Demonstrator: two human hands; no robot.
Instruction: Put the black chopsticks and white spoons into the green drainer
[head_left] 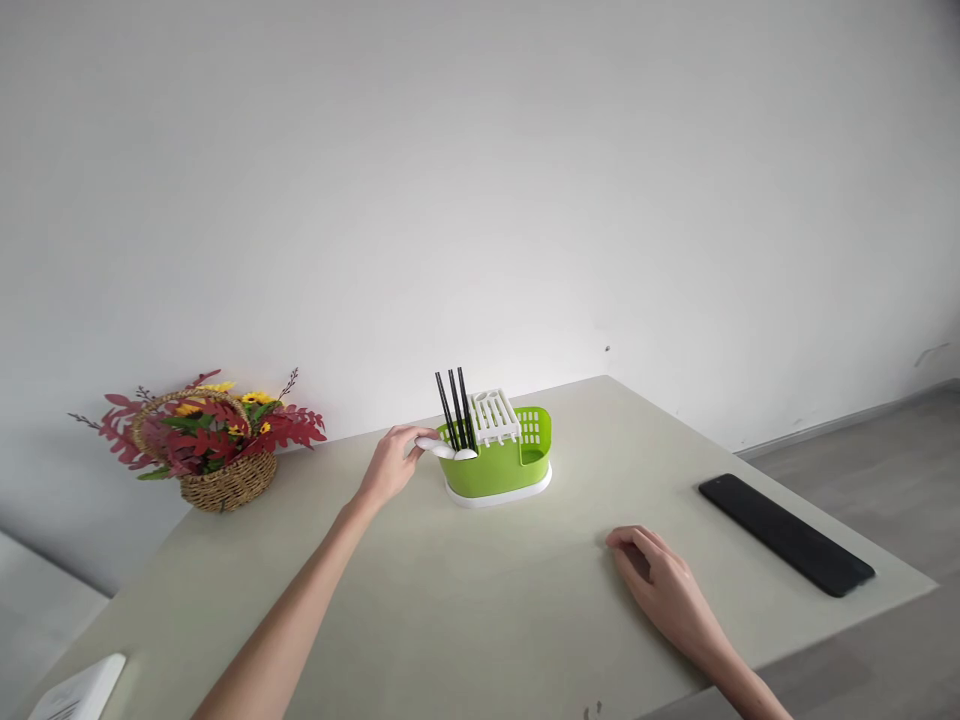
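My left hand (394,462) pinches a white soup spoon (433,447) at the left end of a green utensil holder (491,478). The spoon lies tilted near the holder's rim; whether it rests on the rim I cannot tell. Several black chopsticks (455,410) stand upright in the holder's left part. A white slotted rack (495,416) sits across its middle, and a white base (501,499) is under it. On the table to the right rests my right hand (666,585), fingers loosely bent, thumb apart from them, with nothing visible in it.
A wicker basket (229,484) of red and yellow flowers stands at the back left. Right of my right hand lies a black phone-like slab (786,535) near the table edge. A white object (82,688) is at the lower left. Behind the table (480,600) rises a wall.
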